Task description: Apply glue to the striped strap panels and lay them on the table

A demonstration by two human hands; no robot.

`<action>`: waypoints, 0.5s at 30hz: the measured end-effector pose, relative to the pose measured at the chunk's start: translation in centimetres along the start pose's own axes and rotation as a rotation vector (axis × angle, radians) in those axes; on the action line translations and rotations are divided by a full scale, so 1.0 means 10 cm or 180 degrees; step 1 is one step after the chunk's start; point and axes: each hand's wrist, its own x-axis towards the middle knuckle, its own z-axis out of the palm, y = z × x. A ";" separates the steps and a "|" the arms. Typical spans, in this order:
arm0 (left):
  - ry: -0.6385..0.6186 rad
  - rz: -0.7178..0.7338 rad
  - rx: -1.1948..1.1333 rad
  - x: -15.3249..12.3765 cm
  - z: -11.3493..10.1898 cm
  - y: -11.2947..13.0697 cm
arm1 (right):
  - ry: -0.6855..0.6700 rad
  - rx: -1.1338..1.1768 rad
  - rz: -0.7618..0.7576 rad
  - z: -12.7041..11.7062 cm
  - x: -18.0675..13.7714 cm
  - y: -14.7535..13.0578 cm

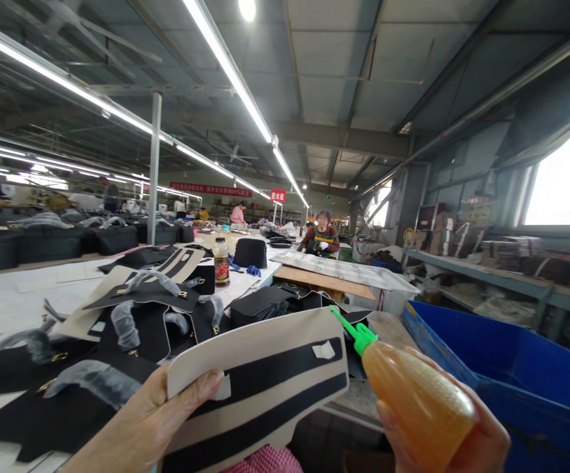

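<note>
My left hand (161, 414) grips the left edge of a beige panel with black stripes (265, 381), thumb pressed on its top face. My right hand (462, 440) is wrapped round an orange squeeze bottle (416, 397) with a green nozzle (351, 328). The nozzle tip points up and left and sits at the panel's upper right corner. A small white tab (323, 350) lies on the panel near that corner.
Black bag pieces with wrapped handles (132, 309) are piled on the white table (9, 302) to the left. A blue bin (526, 368) stands at the right. A small jar (221, 260) and a black bag (250, 253) sit farther back. A seated person (322, 236) works beyond.
</note>
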 end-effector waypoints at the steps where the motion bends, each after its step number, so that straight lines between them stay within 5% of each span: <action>1: -0.0091 -0.0056 -0.0080 0.01 -0.01 0.01 | -0.0090 0.0018 0.0024 -0.01 0.00 0.02; 15: -0.0033 -0.0067 -0.0233 -0.03 -0.01 0.08 | -0.0589 0.0276 -0.0128 -0.01 -0.09 0.06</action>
